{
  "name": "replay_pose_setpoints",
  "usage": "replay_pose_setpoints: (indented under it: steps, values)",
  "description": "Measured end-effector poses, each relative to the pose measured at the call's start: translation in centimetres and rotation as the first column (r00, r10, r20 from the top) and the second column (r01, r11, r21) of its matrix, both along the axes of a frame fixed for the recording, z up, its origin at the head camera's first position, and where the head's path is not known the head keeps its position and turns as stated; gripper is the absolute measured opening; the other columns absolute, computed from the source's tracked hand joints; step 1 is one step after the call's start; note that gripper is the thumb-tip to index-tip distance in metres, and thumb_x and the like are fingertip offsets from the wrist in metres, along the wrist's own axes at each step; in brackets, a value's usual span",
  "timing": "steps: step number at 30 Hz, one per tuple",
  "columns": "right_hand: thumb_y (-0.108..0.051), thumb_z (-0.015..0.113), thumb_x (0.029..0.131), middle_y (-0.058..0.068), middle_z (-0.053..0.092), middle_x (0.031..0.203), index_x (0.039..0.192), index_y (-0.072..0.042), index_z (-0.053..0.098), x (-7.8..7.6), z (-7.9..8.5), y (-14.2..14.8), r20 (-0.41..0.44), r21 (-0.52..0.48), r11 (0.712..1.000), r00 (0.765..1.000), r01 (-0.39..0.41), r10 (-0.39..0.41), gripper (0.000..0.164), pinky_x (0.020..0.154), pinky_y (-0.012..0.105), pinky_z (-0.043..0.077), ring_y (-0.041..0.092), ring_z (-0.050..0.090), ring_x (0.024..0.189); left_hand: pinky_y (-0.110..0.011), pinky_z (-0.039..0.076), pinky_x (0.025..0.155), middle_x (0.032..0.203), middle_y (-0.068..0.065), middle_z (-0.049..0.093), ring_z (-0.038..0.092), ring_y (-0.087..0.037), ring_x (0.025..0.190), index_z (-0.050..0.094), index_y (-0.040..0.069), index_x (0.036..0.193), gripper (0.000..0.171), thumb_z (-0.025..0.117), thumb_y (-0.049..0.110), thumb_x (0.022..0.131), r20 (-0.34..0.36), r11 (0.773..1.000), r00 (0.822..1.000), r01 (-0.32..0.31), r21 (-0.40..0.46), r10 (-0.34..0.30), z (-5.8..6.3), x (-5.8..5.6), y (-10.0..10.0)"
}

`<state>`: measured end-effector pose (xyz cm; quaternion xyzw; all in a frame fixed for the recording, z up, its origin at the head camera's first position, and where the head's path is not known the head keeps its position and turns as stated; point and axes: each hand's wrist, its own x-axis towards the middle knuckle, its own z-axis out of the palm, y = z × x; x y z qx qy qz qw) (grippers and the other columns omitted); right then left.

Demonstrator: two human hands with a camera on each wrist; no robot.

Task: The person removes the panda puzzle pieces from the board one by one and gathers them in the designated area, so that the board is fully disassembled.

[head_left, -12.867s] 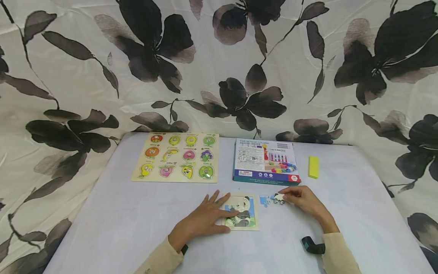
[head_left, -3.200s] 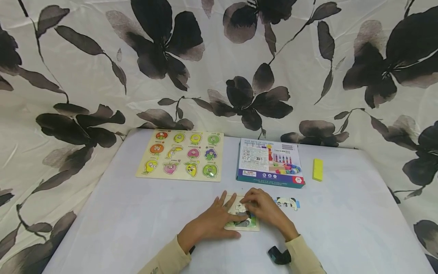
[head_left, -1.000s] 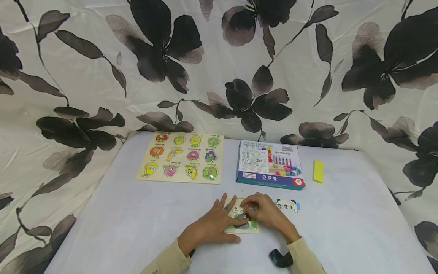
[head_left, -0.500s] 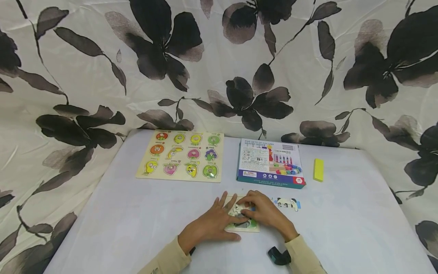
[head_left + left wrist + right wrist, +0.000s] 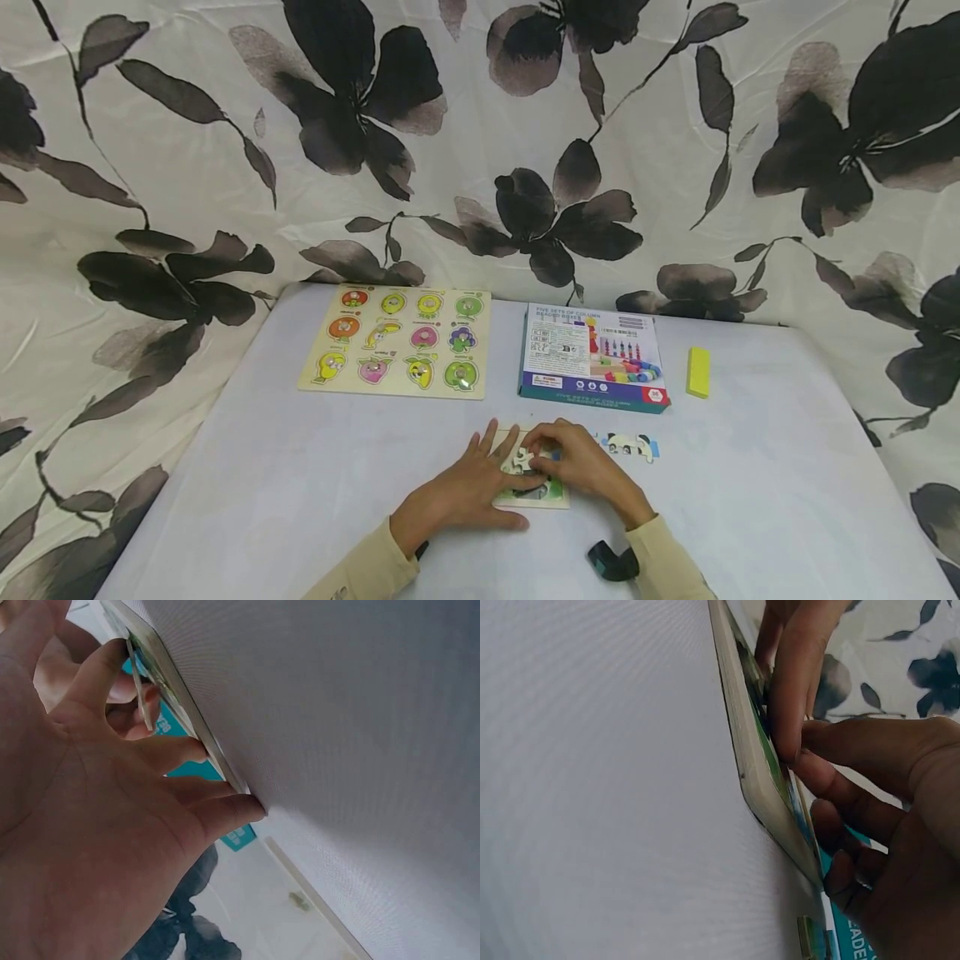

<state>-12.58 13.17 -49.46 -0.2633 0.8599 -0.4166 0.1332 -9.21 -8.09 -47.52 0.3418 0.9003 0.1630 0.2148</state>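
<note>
A small wooden panda jigsaw board (image 5: 557, 502) lies on the table, its picture largely covered by both hands. My left hand (image 5: 463, 493) rests on its left side with fingers spread and straight. My right hand (image 5: 581, 457) reaches over the top right of the board and pinches a pale jigsaw piece (image 5: 521, 459). In the left wrist view that jigsaw piece (image 5: 139, 694) stands tilted up from the board. The right wrist view shows the thick board edge (image 5: 737, 724) with the right thumb and fingers above it. Joined loose panda pieces (image 5: 632, 447) lie to the right.
Behind the board are a wooden fruit puzzle (image 5: 393, 343) at left and a bead-set box (image 5: 592, 358) at right. A yellow block (image 5: 698, 372) lies beyond the box. A black device (image 5: 612, 562) sits at the right wrist. A floral cloth (image 5: 555, 225) hangs behind the table.
Since the oldest frame, my right hand has moved left from the loose pieces onto the board, and the loose pieces lie differently. Over the last second it has shifted slightly; the left hand stays put.
</note>
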Motion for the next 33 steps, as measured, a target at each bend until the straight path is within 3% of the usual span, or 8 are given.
replay_pose_setpoints:
  steps: [10,18,24,33]
  values:
    - [-0.011,0.069,0.088,0.000,0.067,0.084,0.102,-0.009,0.071,-0.3,0.0,0.3,0.057,-0.132,0.989,0.996,0.073,-0.066,0.014,0.065,0.021,0.048,0.008,0.056,0.071,-0.062,0.010,0.114,0.160,-0.014,0.005,-0.006,-0.046,0.144,0.045,0.043,0.140,0.062,0.062,0.060,0.083,0.025,1.000,1.000,-0.014,0.014,0.013,0.2,0.1,0.0]
    - [-0.010,0.068,0.088,0.004,0.071,0.088,0.100,-0.007,0.071,-0.3,0.3,1.2,0.093,-0.167,0.972,0.984,0.167,-0.153,0.013,0.067,0.021,0.051,0.009,0.060,0.072,-0.061,0.010,0.114,0.161,-0.014,0.005,-0.005,-0.045,0.144,0.044,0.045,0.140,0.063,0.063,0.061,0.082,0.037,1.000,0.999,-0.028,0.008,0.028,0.2,0.0,0.1]
    - [-0.016,0.069,0.088,0.007,0.071,0.093,0.096,-0.006,0.071,0.5,0.8,3.9,0.181,-0.171,0.937,0.945,0.303,-0.273,0.013,0.069,0.021,0.051,0.016,0.062,0.076,-0.060,0.009,0.115,0.161,-0.013,0.005,-0.007,-0.043,0.145,0.043,0.047,0.140,0.063,0.063,0.062,0.082,0.048,0.999,0.998,-0.047,0.002,0.047,0.1,0.0,0.1]
    - [-0.014,0.068,0.088,0.009,0.071,0.094,0.097,-0.001,0.070,2.3,1.3,9.3,0.241,-0.060,0.879,0.861,0.474,-0.448,0.015,0.063,0.024,0.050,0.016,0.059,0.074,-0.059,0.008,0.115,0.161,-0.014,0.005,-0.008,-0.043,0.144,0.044,0.045,0.140,0.064,0.065,0.059,0.081,0.048,0.998,0.998,-0.048,0.034,0.047,0.1,0.1,0.1]
